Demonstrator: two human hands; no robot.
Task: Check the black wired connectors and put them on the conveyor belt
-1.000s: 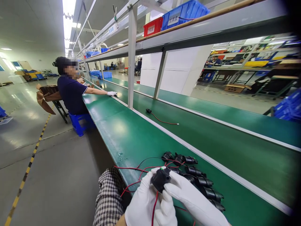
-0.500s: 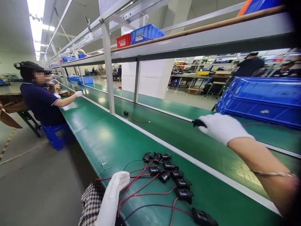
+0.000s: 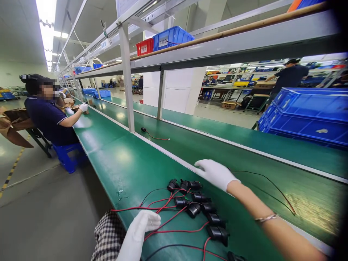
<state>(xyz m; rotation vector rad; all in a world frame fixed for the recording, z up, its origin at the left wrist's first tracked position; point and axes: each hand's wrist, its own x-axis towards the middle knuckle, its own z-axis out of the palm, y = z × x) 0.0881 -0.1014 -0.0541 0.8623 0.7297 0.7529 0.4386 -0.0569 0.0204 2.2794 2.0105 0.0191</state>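
My right hand (image 3: 216, 174), in a white glove, reaches over the pale rail beside the belt. Its fingers are apart and nothing shows between them. Behind it a thin black-and-red wire (image 3: 268, 177) trails over the belt; the part at its near end is hidden by the hand. My left hand (image 3: 145, 224), also gloved, is at the near table edge, loosely bent, beside red wires (image 3: 181, 231); I see nothing held in it. Several black cylindrical parts (image 3: 193, 209) with red and black leads lie clustered on the green table between my hands.
Another black part (image 3: 143, 129) with a red lead lies farther along the green belt (image 3: 185, 145). Stacked blue crates (image 3: 304, 112) stand at the right. An upright post (image 3: 126, 79) carries the overhead shelf. A co-worker (image 3: 49, 112) sits at the left.
My right hand has come back from the far side of the belt toward the rail, letting go of the black part it held. My left hand has shifted slightly right and down.
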